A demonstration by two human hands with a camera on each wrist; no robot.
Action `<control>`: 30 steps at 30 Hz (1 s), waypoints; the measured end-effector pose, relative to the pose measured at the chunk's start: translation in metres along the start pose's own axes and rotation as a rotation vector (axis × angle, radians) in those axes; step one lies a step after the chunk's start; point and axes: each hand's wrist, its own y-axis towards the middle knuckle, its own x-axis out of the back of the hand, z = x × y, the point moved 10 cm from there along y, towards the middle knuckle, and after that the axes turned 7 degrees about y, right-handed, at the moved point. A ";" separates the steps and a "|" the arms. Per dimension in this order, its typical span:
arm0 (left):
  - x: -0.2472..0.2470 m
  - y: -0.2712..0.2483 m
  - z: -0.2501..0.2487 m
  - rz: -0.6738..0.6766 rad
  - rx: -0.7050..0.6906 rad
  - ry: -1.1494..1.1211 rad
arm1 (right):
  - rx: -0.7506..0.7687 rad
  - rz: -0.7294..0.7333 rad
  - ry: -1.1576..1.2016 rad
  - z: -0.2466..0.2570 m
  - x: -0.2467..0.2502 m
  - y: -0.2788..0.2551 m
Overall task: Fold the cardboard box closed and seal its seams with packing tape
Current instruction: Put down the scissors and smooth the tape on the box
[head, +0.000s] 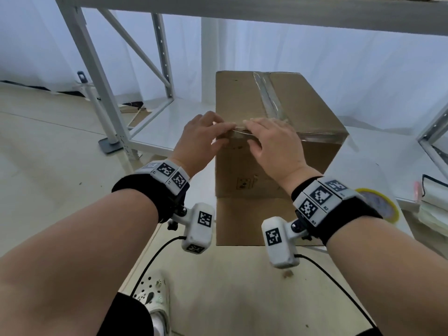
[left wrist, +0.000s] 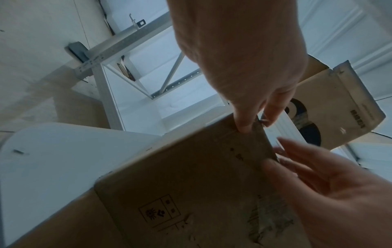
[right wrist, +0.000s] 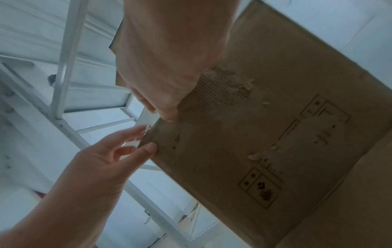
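The cardboard box (head: pixel 278 132) stands closed on a low white shelf (head: pixel 169 122), tape already along its top centre seam. Both hands work the near top edge, apparently smoothing a clear tape strip (head: pixel 322 137) over that seam. The left hand (head: pixel 201 139) lies with fingers nearly straight, thumb on the front face. The right hand (head: pixel 274 141) presses flat on the edge. The tape roll (head: pixel 385 204) sits partly hidden behind the right wrist. The tape's end under the fingers cannot be made out.
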 end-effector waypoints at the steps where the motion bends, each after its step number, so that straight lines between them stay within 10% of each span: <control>1: 0.000 0.000 -0.001 0.000 -0.012 0.024 | 0.028 -0.007 -0.010 0.006 -0.004 0.001; 30: 0.003 -0.003 0.010 0.004 0.035 -0.067 | 0.060 -0.119 0.088 0.012 -0.003 0.005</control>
